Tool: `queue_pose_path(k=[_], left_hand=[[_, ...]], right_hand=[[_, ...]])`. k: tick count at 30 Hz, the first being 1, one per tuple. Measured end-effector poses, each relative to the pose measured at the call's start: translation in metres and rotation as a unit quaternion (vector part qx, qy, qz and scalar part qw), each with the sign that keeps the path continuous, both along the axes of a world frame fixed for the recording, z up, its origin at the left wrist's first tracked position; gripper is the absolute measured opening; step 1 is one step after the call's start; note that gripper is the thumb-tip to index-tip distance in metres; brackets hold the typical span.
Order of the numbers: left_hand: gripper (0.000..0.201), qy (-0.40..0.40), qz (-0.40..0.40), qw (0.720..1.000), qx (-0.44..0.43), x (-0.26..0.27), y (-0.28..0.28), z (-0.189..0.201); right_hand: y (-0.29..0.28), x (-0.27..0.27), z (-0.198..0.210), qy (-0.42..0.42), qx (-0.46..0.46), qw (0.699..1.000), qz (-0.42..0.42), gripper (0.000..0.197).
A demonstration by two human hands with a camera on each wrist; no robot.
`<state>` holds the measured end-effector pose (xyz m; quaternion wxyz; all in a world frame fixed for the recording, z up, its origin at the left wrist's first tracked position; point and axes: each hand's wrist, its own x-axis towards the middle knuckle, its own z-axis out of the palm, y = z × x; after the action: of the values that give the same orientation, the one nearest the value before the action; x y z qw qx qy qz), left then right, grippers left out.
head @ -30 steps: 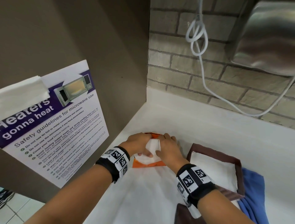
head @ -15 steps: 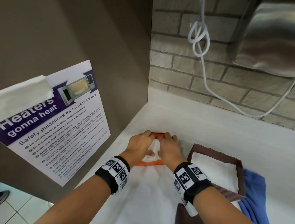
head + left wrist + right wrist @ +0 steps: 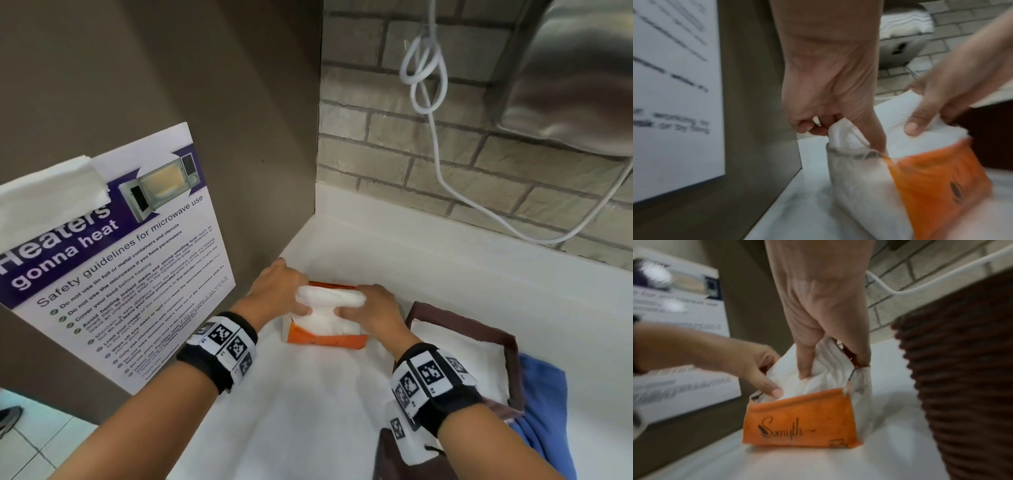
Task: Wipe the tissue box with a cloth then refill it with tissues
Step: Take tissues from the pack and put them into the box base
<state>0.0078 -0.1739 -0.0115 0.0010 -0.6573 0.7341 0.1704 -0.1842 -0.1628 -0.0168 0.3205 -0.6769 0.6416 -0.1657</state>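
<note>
Both hands are gripping a thick wad of soft white tissues point(image 3: 329, 310) that is sticking up out of an orange plastic tissue pack point(image 3: 327, 339), which is standing on the smooth white counter point(image 3: 479, 274). The left hand point(image 3: 277, 291) is clamping the wad's left end, its thumb lying across the near face and its curled fingers wrapping the far side; in the left wrist view the tissue is bunching into a folded, quilted-looking lobe between the fingertips. The right hand point(image 3: 373, 308) is pinching the right end the same way, thumb in front, fingers behind. Directly below the grip, the pack is showing as a thin, glossy, crinkled pouch with translucent white sides and an orange front panel bearing a dark cursive logo; its mouth is gaping around the tissues.

Just right of the grip, the tissue box point(image 3: 479, 329) is sitting on the counter: a rectangular, open-topped dark brown holder with a ribbed woven wall, and flat white tissues lying inside. Beyond it, further right, a soft blue cloth point(image 3: 544, 411) is lying crumpled, touching the box. Left of the grip, a glossy printed microwave safety poster point(image 3: 130, 274) is hanging on a matte brown panel. Behind the grip, a looped white cable point(image 3: 424, 68) is dangling on the rough grey brick wall point(image 3: 376, 154), beside a brushed metal dispenser point(image 3: 575, 85).
</note>
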Motion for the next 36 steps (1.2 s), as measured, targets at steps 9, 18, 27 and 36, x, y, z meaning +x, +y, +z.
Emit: queue_pose_path(k=[9, 18, 27, 36], left_hand=[[0.036, 0.237, 0.09, 0.967, -0.023, 0.009, -0.001, 0.001], [0.037, 0.554, 0.139, 0.821, 0.011, -0.01, 0.018, 0.042], [0.045, 0.553, 0.109, 0.826, -0.012, -0.092, 0.026, 0.043], [0.046, 0.594, 0.156, 0.787, -0.054, -0.145, 0.054, 0.06]], right_hand=[[-0.002, -0.005, 0.002, -0.272, 0.066, 0.951, -0.13, 0.047], [0.006, -0.02, 0.025, -0.429, 0.055, 0.891, -0.141, 0.04], [0.027, -0.093, 0.05, -0.345, -0.001, 0.922, -0.175, 0.037], [0.056, -0.143, 0.074, -0.434, -0.087, 0.861, -0.249, 0.034]])
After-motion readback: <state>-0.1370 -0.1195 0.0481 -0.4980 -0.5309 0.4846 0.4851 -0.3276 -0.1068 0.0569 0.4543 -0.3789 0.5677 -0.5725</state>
